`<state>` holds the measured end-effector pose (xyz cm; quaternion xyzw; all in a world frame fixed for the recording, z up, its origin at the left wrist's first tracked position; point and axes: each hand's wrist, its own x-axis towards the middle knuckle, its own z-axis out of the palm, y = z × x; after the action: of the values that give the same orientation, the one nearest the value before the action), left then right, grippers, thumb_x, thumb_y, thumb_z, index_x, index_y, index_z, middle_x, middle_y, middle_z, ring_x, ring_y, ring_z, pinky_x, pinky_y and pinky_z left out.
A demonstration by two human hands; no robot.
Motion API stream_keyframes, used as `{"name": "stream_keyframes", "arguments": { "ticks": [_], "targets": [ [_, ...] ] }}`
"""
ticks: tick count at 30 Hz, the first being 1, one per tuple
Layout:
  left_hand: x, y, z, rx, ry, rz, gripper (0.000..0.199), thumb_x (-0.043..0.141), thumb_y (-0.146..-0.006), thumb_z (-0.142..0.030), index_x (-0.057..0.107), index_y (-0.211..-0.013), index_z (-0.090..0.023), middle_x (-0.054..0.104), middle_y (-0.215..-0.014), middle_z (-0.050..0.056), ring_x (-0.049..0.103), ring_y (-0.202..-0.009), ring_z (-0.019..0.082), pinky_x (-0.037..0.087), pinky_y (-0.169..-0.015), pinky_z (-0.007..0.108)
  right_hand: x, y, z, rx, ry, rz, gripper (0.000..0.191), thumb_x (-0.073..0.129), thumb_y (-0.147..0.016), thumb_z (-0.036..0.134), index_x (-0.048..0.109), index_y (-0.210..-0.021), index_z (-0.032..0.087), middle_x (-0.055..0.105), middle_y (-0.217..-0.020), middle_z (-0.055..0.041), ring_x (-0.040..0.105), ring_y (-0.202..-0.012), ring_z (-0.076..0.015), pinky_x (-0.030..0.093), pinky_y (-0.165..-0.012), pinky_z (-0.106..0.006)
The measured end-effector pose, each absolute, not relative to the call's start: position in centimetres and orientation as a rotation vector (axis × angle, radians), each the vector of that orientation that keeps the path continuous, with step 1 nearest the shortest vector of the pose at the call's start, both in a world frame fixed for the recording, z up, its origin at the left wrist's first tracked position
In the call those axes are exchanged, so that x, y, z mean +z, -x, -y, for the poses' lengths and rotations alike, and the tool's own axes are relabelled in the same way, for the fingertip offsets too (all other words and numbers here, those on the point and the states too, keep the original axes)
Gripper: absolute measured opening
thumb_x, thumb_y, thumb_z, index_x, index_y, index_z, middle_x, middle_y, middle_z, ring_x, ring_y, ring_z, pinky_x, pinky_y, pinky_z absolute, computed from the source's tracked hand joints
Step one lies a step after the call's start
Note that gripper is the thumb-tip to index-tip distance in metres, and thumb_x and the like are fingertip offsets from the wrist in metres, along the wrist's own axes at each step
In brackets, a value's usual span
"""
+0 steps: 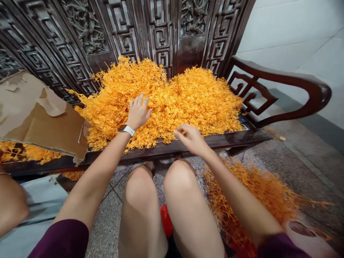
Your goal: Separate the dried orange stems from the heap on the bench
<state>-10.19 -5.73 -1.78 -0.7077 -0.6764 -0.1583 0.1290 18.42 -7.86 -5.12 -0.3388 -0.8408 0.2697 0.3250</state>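
Note:
A large heap of yellow-orange, frilly plastic-looking sprigs (199, 96) covers the dark carved wooden bench (258, 134). My left hand (138, 111), with a white-strapped watch (126, 129) on its wrist, is over the middle of the heap. Its fingers are spread, and I see nothing gripped in it. Lower and to the right, my right hand (191, 139) is at the heap's front edge. Its fingers curl toward the thumb, with the tips close together. Whatever they pinch, if anything, is too small to make out.
A torn cardboard box piece (56, 125) stands on the bench at left. Orange stringy sprigs (258, 193) are piled on the floor at right, near a pinkish container (309, 233). Another person's arm (12, 204) shows at lower left. The bench's curved armrest (303, 80) juts out at right.

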Motion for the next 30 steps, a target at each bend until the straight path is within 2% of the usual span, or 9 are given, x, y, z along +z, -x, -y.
{"name": "stream_keyframes", "arguments": {
  "ticks": [2,5,8,11,12,18,21,25,30],
  "targets": [
    [-2.5,10.2,4.4,-0.463,2.092,1.988,0.073,0.05,-0.1,-0.045,0.032,-0.165,-0.016,0.023,-0.176,0.018,0.027,-0.158,0.041,0.024,-0.126,0.06,-2.9,-14.2,2.0,0.451,0.96,2.201,0.023,0.053,-0.104,0.035,0.069,-0.097,0.019,0.072,-0.105,-0.0134,0.064,-0.102,-0.0285,0.048,-0.095,-0.044],
    [-4.2,10.9,2.9,-0.472,2.053,2.098,0.093,0.065,-0.091,-0.05,0.026,-0.168,-0.015,0.016,-0.178,0.017,0.018,-0.161,0.047,0.018,-0.129,0.062,-2.1,-8.7,-5.4,0.22,1.165,2.29,0.027,0.06,-0.099,0.026,0.067,-0.121,0.013,0.066,-0.132,-0.0212,0.057,-0.123,-0.036,0.044,-0.104,-0.048],
    [-6.1,11.9,2.4,-0.481,2.046,2.155,0.104,0.073,-0.085,-0.043,0.021,-0.17,-0.016,0.01,-0.179,0.016,0.015,-0.161,0.049,0.013,-0.131,0.061,-3.3,-6.2,-9.1,0.188,1.319,2.492,0.021,0.064,-0.094,0.021,0.069,-0.113,0.013,0.07,-0.122,-0.0205,0.058,-0.119,-0.0382,0.045,-0.098,-0.047],
    [-7.5,12.5,2.3,-0.556,2.062,2.181,0.111,0.073,-0.081,-0.034,0.012,-0.172,-0.014,0.008,-0.18,0.015,0.016,-0.162,0.046,0.013,-0.132,0.057,-4.0,-6.9,-9.8,0.202,1.299,2.487,0.006,0.063,-0.095,0.022,0.067,-0.095,0.017,0.071,-0.098,-0.0135,0.06,-0.1,-0.0312,0.045,-0.086,-0.04],
    [-7.8,12.6,2.2,-0.586,2.065,2.19,0.112,0.072,-0.08,-0.031,0.009,-0.172,-0.013,0.008,-0.18,0.015,0.017,-0.162,0.045,0.014,-0.132,0.055,-3.9,-7.5,-9.7,0.218,1.269,2.458,0.008,0.063,-0.096,0.023,0.064,-0.09,0.018,0.069,-0.091,-0.011,0.06,-0.094,-0.0284,0.043,-0.082,-0.038],
    [-8.3,12.9,2.0,-0.709,2.058,2.208,0.106,0.064,-0.079,-0.016,0.012,-0.172,-0.017,0.011,-0.179,0.015,0.024,-0.16,0.044,0.028,-0.125,0.06,-0.6,-10.3,-7.1,0.583,1.035,2.387,0.032,0.061,-0.101,0.025,0.048,-0.072,0.02,0.048,-0.069,0.0001,0.043,-0.068,-0.015,0.032,-0.068,-0.031],
    [-8.2,13.2,2.3,-0.712,2.044,2.193,0.106,0.067,-0.078,-0.015,0.016,-0.171,-0.02,0.014,-0.178,0.016,0.027,-0.158,0.044,0.033,-0.122,0.061,0.5,-9.9,-5.2,0.895,1.009,2.253,0.034,0.055,-0.106,0.029,0.052,-0.074,0.019,0.044,-0.068,0.0012,0.037,-0.063,-0.0126,0.03,-0.062,-0.029],
    [-8.1,13.6,2.5,-0.691,2.013,2.201,0.106,0.065,-0.078,-0.013,0.016,-0.171,-0.022,0.015,-0.178,0.016,0.033,-0.156,0.042,0.035,-0.12,0.061,1.2,-9.3,-2.4,1.334,0.985,1.946,0.039,0.056,-0.106,0.048,0.051,-0.079,0.021,0.033,-0.066,0.0047,0.027,-0.056,-0.0103,0.024,-0.052,-0.026],
    [-7.5,13.8,1.9,-0.67,1.984,2.256,0.105,0.067,-0.078,-0.01,0.018,-0.171,-0.02,0.017,-0.177,0.02,0.044,-0.148,0.043,0.042,-0.115,0.06,1.0,-10.2,0.7,1.484,0.953,1.774,0.047,0.061,-0.099,0.061,0.048,-0.077,0.022,0.032,-0.067,0.0047,0.026,-0.056,-0.0104,0.024,-0.05,-0.025]
  ]
}}
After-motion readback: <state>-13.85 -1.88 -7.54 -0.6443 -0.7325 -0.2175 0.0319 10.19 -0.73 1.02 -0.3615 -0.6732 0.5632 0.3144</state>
